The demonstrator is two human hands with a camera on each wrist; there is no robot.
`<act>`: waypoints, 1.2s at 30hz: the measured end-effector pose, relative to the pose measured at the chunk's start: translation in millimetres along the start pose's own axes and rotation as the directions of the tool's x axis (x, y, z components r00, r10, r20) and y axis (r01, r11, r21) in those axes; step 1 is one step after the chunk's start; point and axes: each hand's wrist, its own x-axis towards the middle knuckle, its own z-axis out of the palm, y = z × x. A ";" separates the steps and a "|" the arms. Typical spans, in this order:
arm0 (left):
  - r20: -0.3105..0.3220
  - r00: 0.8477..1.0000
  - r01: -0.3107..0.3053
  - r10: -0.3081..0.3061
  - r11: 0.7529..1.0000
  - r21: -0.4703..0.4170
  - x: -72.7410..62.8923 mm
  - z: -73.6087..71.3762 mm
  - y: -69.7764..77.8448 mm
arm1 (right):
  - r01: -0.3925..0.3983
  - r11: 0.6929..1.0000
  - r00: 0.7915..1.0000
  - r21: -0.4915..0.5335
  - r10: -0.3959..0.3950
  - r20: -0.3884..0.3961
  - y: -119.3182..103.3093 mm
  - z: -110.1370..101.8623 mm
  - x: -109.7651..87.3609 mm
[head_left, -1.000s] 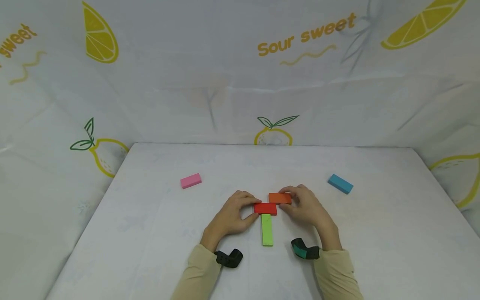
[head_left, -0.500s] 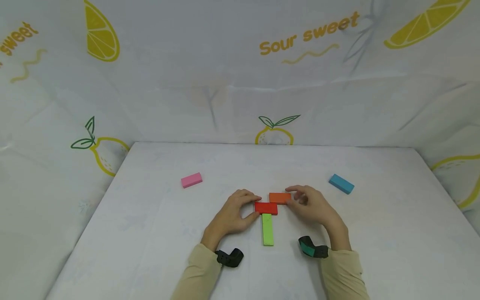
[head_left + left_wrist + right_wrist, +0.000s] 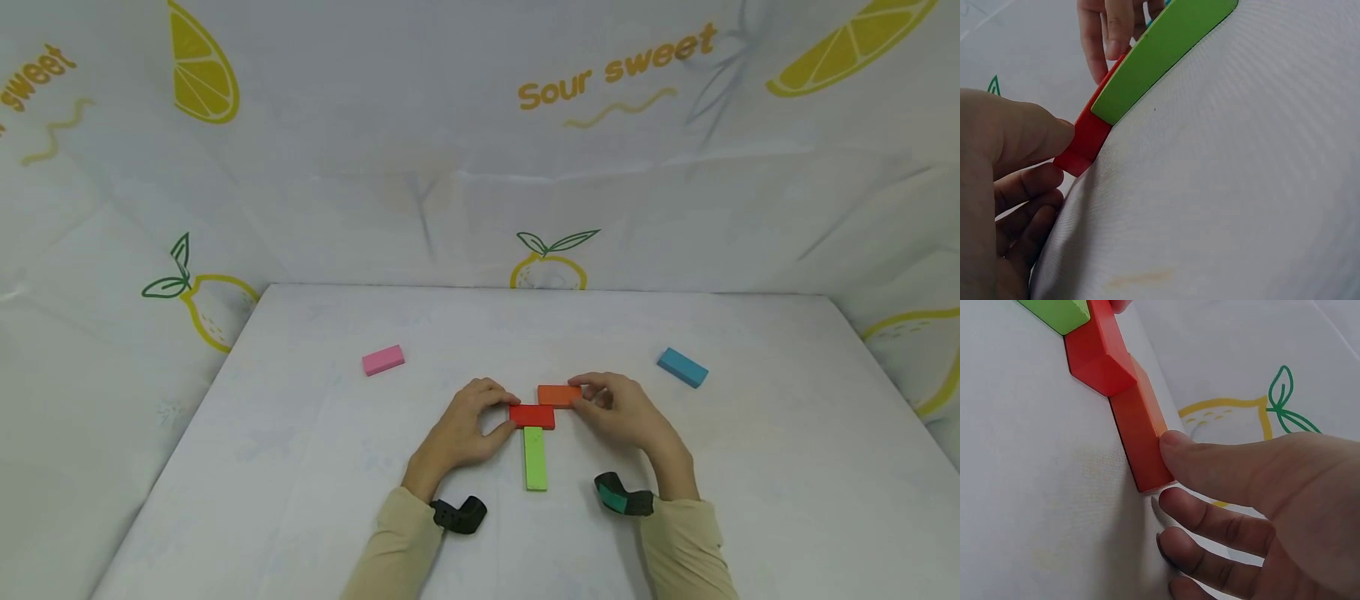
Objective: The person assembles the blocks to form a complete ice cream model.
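The left hand (image 3: 465, 429) has thumb and fingertips closed about the left end of a red rectangular block (image 3: 532, 417); the right hand (image 3: 618, 408) is partly curled, thumb and index finger at the right end of an orange block (image 3: 558, 396). All are flat, smooth-faced, crisp-edged bars. Orange touches red's far side, offset rightward; a lime-green block (image 3: 536, 460) meets its near side end-on. The white worktop (image 3: 300, 467) shows a fine weave. Farther out lie a pink block (image 3: 383, 360) and a blue block (image 3: 682, 367), before a creased lemon-print cloth (image 3: 450, 125).
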 end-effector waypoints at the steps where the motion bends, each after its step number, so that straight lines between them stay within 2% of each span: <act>1: 0.000 1.000 0.000 0.000 1.000 0.001 0.1 0.2 -0.3 | -0.001 1.000 1.000 -0.001 0.001 0.000 -0.3 0.3 0.1; 14: 0.010 1.000 0.010 -0.010 1.000 0.002 0.3 -0.7 1.4 | 0.008 1.000 1.000 -0.003 -0.008 0.004 -14.0 11.5 3.7; 25: 0.007 1.000 0.012 -0.012 1.000 0.002 0.1 -1.2 1.7 | 0.062 0.998 0.998 -0.016 -0.062 -0.008 -16.4 15.9 5.9; 32: -0.017 1.000 0.010 -0.010 1.000 -0.006 0.1 -1.7 2.5 | -0.002 0.998 1.000 -0.055 0.000 -0.028 -14.8 14.1 5.0; 36: -0.034 0.999 0.000 0.000 1.000 -0.003 -0.2 -0.3 0.2 | 0.008 0.999 1.000 -0.048 -0.009 -0.026 -12.7 15.0 5.4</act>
